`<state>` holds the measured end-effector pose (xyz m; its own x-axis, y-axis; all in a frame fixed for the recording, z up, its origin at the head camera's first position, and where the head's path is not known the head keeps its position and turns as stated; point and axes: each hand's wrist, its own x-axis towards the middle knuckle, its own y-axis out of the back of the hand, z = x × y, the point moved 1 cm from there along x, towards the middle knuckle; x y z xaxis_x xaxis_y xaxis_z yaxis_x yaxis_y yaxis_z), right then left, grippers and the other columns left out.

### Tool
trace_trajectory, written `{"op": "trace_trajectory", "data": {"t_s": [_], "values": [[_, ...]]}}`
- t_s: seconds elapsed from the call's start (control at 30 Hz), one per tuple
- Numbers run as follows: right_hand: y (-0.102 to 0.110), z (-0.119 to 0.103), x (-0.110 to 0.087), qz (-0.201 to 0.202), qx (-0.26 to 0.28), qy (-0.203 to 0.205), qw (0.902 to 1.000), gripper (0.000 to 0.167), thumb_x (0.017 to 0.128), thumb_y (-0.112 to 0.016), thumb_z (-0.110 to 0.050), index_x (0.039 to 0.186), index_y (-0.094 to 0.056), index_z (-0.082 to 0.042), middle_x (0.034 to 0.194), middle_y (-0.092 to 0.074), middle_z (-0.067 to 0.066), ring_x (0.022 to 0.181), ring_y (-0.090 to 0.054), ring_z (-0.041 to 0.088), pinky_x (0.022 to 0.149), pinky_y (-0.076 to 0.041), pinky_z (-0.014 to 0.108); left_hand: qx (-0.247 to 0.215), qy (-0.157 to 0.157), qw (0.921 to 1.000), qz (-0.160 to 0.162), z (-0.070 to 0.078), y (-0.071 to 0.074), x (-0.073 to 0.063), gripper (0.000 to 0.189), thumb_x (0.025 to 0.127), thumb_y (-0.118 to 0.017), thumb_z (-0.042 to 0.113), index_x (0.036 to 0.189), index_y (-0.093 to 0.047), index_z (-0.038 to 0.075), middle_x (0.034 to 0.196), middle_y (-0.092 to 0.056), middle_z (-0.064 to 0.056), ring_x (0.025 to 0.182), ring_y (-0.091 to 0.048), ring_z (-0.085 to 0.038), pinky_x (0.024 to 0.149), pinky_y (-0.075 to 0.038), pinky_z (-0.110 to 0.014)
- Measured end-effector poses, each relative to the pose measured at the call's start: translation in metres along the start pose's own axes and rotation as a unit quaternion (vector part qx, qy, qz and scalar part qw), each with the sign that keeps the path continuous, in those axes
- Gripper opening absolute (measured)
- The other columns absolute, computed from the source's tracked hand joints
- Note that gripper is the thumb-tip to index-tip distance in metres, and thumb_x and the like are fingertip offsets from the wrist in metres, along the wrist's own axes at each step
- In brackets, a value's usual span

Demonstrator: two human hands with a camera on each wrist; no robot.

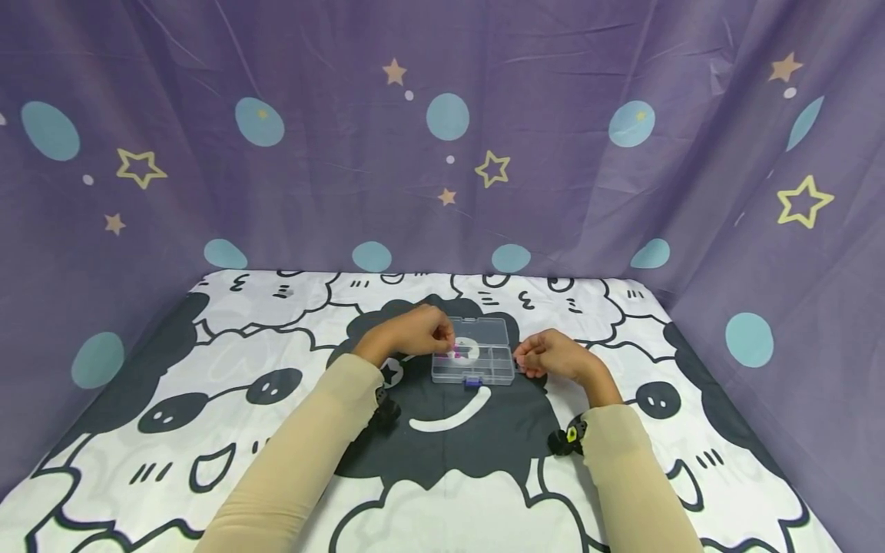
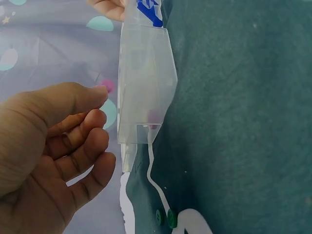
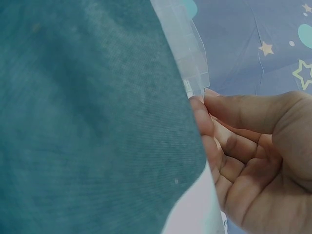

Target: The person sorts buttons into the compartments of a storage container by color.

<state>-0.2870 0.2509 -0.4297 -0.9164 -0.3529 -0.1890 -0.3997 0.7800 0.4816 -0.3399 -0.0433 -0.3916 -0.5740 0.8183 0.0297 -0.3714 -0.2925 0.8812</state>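
Note:
A clear plastic compartment box lies with its lid raised at the back and a blue latch at its front. Over the box's left compartments, my left hand pinches a small round pink piece at the thumb tip. Another pink spot shows through the box wall in the left wrist view. At the opposite end, my right hand pinches the box's right edge between thumb and fingers, as the right wrist view shows close up.
Two green button-like pieces lie on the cloth near the box's left end in the left wrist view. The patterned cloth covers the table, and a purple curtain rises behind it and along both sides.

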Motion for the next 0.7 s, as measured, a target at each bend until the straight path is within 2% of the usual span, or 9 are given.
{"op": "trace_trajectory", "data": {"t_s": [0.2,0.33,0.47,0.7], "values": [[0.001,0.000,0.000,0.003,-0.002,0.000,1.0000,0.014,0.098,-0.065,-0.004,0.106,-0.071,0.006,0.083,-0.069,0.008,0.072,-0.063,0.017,0.067,-0.053,0.032,0.000,0.010,1.0000,0.001,-0.003,-0.001,-0.001,0.014,0.097,-0.068,0.010,0.085,-0.076,0.010,0.070,-0.062,0.007,0.059,-0.050,-0.007,0.060,-0.044,-0.025],[0.001,0.000,0.000,0.006,-0.004,0.000,1.0000,0.014,0.098,-0.065,-0.003,0.106,-0.071,0.006,0.083,-0.069,0.008,0.072,-0.063,0.017,0.067,-0.053,0.032,0.002,-0.001,1.0000,0.007,-0.004,0.000,-0.004,0.013,0.096,-0.068,0.010,0.087,-0.076,0.008,0.073,-0.064,0.006,0.062,-0.051,-0.008,0.062,-0.045,-0.026],[0.001,0.000,0.000,0.005,-0.002,0.000,1.0000,0.015,0.098,-0.066,-0.005,0.107,-0.071,0.007,0.083,-0.069,0.008,0.072,-0.063,0.017,0.067,-0.053,0.032,0.007,-0.002,1.0000,0.006,-0.005,0.004,-0.013,0.013,0.097,-0.068,0.010,0.088,-0.077,0.007,0.076,-0.065,0.006,0.064,-0.053,-0.009,0.064,-0.047,-0.028],[0.000,-0.002,-0.002,0.005,-0.002,-0.004,1.0000,0.016,0.098,-0.066,-0.006,0.107,-0.071,0.006,0.083,-0.069,0.008,0.072,-0.063,0.017,0.067,-0.053,0.032,0.023,0.025,0.9994,0.011,-0.009,0.014,-0.034,0.013,0.097,-0.069,0.011,0.087,-0.076,0.009,0.074,-0.064,0.007,0.063,-0.054,-0.008,0.065,-0.049,-0.029]]}}
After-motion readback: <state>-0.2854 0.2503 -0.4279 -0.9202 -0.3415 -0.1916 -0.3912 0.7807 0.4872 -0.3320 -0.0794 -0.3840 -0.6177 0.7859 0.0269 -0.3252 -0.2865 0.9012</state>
